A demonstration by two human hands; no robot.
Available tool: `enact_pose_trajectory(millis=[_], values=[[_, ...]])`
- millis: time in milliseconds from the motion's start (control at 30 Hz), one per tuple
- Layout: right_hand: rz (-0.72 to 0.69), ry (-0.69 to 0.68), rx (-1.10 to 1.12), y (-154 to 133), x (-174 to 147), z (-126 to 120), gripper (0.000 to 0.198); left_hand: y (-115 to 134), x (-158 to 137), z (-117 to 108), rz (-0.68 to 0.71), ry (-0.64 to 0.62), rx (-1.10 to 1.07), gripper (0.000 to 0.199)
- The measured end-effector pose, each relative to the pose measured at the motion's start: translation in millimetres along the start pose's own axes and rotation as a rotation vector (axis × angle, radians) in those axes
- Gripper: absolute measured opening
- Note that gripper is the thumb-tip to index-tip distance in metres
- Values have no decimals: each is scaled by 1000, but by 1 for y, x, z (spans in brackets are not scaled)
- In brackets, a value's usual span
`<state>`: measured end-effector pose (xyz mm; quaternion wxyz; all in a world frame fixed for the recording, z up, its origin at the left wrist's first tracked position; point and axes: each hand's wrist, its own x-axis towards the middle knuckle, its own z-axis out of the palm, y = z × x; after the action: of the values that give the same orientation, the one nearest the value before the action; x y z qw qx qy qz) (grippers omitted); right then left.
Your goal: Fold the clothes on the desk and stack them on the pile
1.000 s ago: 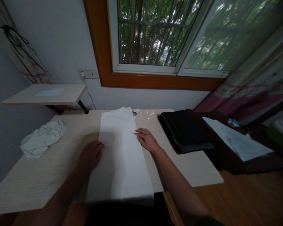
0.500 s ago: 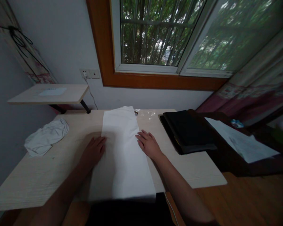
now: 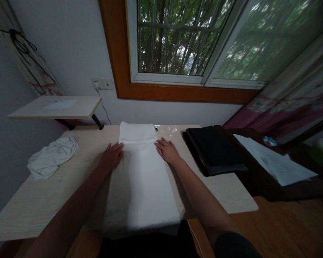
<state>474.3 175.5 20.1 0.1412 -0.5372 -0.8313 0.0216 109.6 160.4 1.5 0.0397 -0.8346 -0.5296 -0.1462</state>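
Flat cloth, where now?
The flat cloth lies mid-view from the head camera, on the desk between left hand and right hand, right of the crumpled cloth.

Both bare arms reach forward, the left forearm (image 3: 80,199) slanting in from one side and the right forearm (image 3: 200,190) from the other. I see the bare left hand (image 3: 111,156) palm down, its fingers stretched inward. Opposite and apart from it, the bare right hand (image 3: 168,151) lies palm down too, fingers slightly spread. A dark fabric sleeve (image 3: 234,245) covers the right elbow.
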Motion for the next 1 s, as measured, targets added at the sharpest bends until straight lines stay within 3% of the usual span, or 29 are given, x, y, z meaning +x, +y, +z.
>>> enact_pose_trajectory(millis=[467, 567, 700, 833, 1000], values=[[87, -45, -24, 18, 50, 4, 41, -26, 71, 18, -14, -61, 18, 51], [95, -26, -47, 11, 61, 2, 38, -20, 84, 17, -49, -21, 36, 47], [30, 56, -50, -19, 79, 9, 42, 7, 98, 22, -74, 77, 50, 46], [15, 2, 2, -49, 89, 30, 53, 32, 101, 32, -95, 39, 19, 52], [79, -28, -20, -40, 86, 43, 59, 18, 88, 29, -192, -31, -11, 56]])
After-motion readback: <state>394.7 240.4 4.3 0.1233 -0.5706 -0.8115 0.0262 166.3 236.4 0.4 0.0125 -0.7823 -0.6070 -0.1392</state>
